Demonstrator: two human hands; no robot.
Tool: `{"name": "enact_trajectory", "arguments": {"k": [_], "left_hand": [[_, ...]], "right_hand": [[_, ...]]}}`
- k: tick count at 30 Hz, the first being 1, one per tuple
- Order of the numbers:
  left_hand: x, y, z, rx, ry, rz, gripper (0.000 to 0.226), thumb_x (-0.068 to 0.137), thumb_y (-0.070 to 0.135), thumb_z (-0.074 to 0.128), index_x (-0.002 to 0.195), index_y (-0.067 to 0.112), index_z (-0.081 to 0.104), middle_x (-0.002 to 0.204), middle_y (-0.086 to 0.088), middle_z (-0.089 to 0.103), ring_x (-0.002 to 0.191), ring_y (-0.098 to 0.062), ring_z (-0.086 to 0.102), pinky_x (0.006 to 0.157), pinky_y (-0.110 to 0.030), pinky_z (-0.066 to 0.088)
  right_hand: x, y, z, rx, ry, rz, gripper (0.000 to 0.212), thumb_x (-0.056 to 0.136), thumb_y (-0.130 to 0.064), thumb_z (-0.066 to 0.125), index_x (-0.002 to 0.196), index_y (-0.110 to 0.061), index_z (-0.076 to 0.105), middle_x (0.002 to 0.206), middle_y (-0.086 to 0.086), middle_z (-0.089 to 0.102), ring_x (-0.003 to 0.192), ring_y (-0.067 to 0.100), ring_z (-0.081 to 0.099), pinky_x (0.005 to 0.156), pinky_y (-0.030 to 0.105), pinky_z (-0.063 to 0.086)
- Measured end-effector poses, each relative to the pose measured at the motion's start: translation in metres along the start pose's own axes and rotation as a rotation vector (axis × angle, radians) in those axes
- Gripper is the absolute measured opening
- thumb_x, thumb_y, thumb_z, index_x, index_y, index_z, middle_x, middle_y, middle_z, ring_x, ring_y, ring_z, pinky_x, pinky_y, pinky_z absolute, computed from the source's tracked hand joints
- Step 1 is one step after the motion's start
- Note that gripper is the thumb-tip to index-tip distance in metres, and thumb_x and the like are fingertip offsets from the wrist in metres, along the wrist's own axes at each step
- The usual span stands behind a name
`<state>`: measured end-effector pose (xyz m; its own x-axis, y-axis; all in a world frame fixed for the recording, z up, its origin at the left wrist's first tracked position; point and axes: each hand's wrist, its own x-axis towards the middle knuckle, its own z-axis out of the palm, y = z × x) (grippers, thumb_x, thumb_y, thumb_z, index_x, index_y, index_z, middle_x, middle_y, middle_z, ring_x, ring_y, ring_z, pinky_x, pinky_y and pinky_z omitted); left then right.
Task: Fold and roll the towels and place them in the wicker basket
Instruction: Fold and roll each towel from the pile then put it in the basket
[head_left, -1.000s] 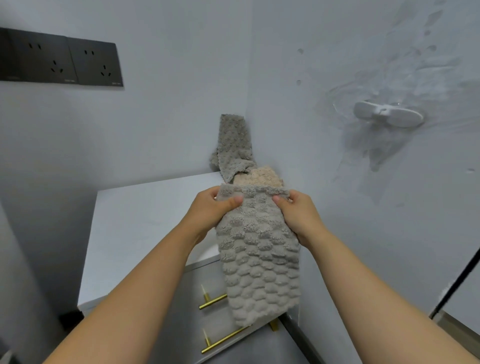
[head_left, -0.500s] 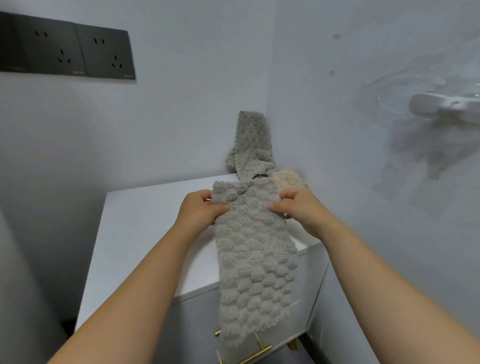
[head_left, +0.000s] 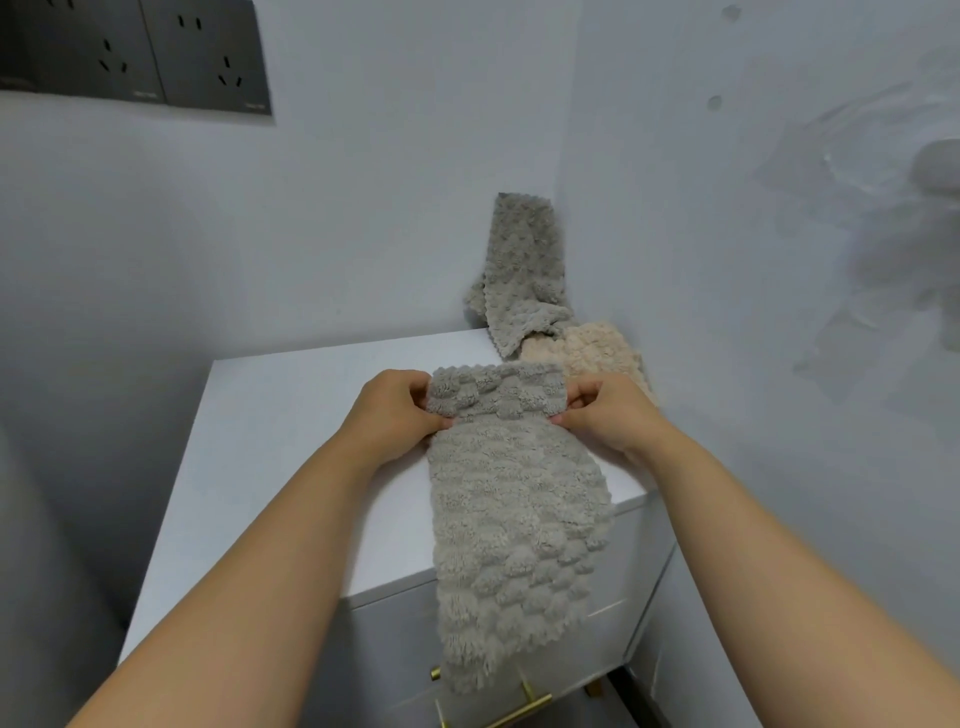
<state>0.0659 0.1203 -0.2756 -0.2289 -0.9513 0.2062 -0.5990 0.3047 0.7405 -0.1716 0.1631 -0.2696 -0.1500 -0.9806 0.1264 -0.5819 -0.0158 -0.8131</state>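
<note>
Head view: left grip and right grip pinch grey towel, top rolled; socket print illegible.

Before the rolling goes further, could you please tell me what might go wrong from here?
The grey towel hangs over the front edge of the cabinet; its weight may pull the roll crooked.
The left hand and right hand pinch only the corners of the turned-over end, so the middle may roll loose.
</note>
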Motion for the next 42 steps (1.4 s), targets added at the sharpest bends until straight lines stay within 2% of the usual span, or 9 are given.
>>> {"name": "enact_trajectory", "arguments": {"k": [7,14,17,20,23,28,33,38,42], "left_hand": [[-0.009,-0.001,-0.01,-0.082,-0.052,0.019,0.011,0.076,0.001,0.072,0.082,0.009,0.076,0.081,-0.005,0.073,0.076,-0.014,0.06,0.072,-0.027,0.049],[-0.013,0.007,-0.015,-0.101,-0.153,-0.064,0.039,0.086,-0.003,0.046,0.069,0.021,0.071,0.081,0.001,0.069,0.078,-0.009,0.054,0.068,-0.019,0.041],[-0.011,0.011,-0.013,-0.122,-0.153,-0.062,0.03,0.093,0.019,0.05,0.072,0.014,0.07,0.083,0.007,0.067,0.085,-0.011,0.057,0.075,-0.026,0.042],[-0.01,0.009,-0.011,-0.087,-0.168,-0.057,0.047,0.087,0.052,0.059,0.062,0.014,0.05,0.064,0.006,0.05,0.061,-0.012,0.045,0.065,-0.027,0.033],[-0.009,0.011,-0.012,0.047,-0.203,-0.004,0.045,0.075,0.046,0.075,0.063,0.005,0.06,0.055,0.0,0.051,0.054,-0.009,0.041,0.056,-0.023,0.033],[-0.011,0.013,-0.021,0.149,-0.288,0.035,0.031,0.07,0.037,0.082,0.083,0.013,0.067,0.051,0.019,0.053,0.049,0.003,0.046,0.047,-0.009,0.032],[-0.011,0.013,-0.029,0.278,-0.379,0.035,0.038,0.07,0.04,0.081,0.099,0.024,0.062,0.088,0.007,0.06,0.08,-0.01,0.055,0.073,-0.022,0.042],[-0.011,0.017,-0.032,0.327,-0.454,0.01,0.031,0.071,0.042,0.08,0.083,0.019,0.065,0.072,0.009,0.06,0.07,-0.008,0.053,0.062,-0.024,0.038],[-0.013,0.017,-0.031,0.257,-0.439,0.027,0.03,0.072,0.039,0.08,0.083,0.016,0.064,0.072,0.007,0.06,0.07,-0.011,0.053,0.063,-0.026,0.038]], "right_hand": [[-0.004,0.005,-0.002,-0.028,0.024,-0.053,0.006,0.076,-0.003,0.076,0.075,-0.005,0.07,0.071,0.008,0.064,0.068,0.015,0.055,0.074,0.033,0.052],[-0.006,0.003,-0.008,-0.015,-0.017,-0.035,0.031,0.084,0.008,0.055,0.068,-0.014,0.07,0.062,-0.013,0.063,0.066,-0.001,0.051,0.065,0.016,0.041],[-0.007,-0.001,-0.008,0.056,-0.026,-0.014,0.027,0.088,0.001,0.045,0.07,-0.006,0.064,0.064,-0.007,0.054,0.061,0.0,0.043,0.058,0.012,0.035],[-0.013,-0.009,-0.008,0.096,-0.057,0.002,0.03,0.096,-0.028,0.047,0.082,-0.007,0.063,0.074,-0.004,0.057,0.07,0.01,0.048,0.068,0.021,0.037],[-0.016,-0.011,-0.008,-0.035,-0.145,0.008,0.042,0.089,-0.054,0.053,0.076,-0.015,0.058,0.071,-0.018,0.059,0.066,-0.005,0.051,0.074,0.023,0.037],[-0.009,-0.01,-0.013,-0.298,-0.242,-0.038,0.035,0.075,-0.037,0.078,0.089,-0.01,0.063,0.063,-0.009,0.046,0.056,0.005,0.039,0.054,0.018,0.031],[-0.003,-0.006,-0.011,-0.394,-0.24,-0.083,0.036,0.078,-0.038,0.075,0.106,-0.017,0.065,0.088,-0.008,0.052,0.079,0.006,0.047,0.068,0.02,0.036],[-0.005,-0.008,-0.014,-0.316,-0.3,-0.084,0.027,0.08,-0.042,0.072,0.089,-0.018,0.066,0.077,-0.009,0.049,0.069,0.003,0.043,0.064,0.019,0.032],[-0.011,-0.009,-0.021,-0.277,-0.404,-0.076,0.085,0.059,-0.078,0.066,0.082,0.003,0.054,0.092,0.013,0.051,0.078,0.026,0.044,0.077,0.037,0.036]]}}
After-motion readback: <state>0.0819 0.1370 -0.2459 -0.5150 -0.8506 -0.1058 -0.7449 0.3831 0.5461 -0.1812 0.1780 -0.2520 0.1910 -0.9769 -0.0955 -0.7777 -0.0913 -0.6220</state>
